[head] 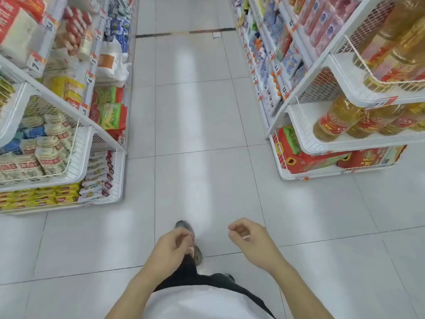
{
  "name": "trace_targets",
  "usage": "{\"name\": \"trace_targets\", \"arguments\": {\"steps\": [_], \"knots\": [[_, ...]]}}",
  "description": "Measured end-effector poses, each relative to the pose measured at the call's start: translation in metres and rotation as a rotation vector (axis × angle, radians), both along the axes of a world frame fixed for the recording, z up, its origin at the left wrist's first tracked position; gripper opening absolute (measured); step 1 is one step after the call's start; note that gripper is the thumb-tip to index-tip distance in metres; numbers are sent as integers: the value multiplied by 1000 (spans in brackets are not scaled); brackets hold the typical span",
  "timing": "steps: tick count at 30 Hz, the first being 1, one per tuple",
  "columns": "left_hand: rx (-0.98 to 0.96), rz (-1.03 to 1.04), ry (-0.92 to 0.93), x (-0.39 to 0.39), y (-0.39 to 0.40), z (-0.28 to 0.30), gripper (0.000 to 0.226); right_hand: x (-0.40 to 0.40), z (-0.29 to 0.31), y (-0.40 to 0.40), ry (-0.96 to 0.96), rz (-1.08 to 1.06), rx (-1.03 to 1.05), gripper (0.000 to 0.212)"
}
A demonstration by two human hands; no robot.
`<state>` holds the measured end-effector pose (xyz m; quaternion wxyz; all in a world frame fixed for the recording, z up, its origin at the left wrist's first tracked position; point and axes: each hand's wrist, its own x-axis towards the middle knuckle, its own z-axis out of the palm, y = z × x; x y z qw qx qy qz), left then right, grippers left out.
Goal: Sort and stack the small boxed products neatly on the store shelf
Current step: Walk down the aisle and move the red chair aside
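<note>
While between shelves (pixel 69 111) on the tiled floor (pixel 207 134): left hand (pixel 171 248) and right hand (pixel 249 240), fingers loosely curled, empty. Small boxes not identifiable among stock; likely light, stiff, best pinched by sides.

The scene is bright and evenly lit. Pale streaks of glare lie on the floor tiles (pixel 202 139). Shelves (pixel 305 72) bend outward at both frame sides; details look soft.
</note>
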<state>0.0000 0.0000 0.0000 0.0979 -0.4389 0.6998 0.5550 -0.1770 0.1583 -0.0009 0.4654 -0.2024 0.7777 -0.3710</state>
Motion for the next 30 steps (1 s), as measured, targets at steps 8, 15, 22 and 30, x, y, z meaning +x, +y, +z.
{"name": "trace_targets", "arguments": {"steps": [8, 15, 22, 30], "knots": [[-44, 52, -72, -81, -117, -23, 15, -95, -21, -127, 7, 68, 36, 8], [-110, 6, -69, -202, -280, -23, 15, -213, -4, -270, 135, 34, 90, 6], [-141, -60, -52, -351, -426, -17, 15, -341, -1, -393, 124, 13, 86, 7], [-150, 18, -97, -541, -571, -21, 14, -554, -12, -562, 198, 82, 54, 8]]}}
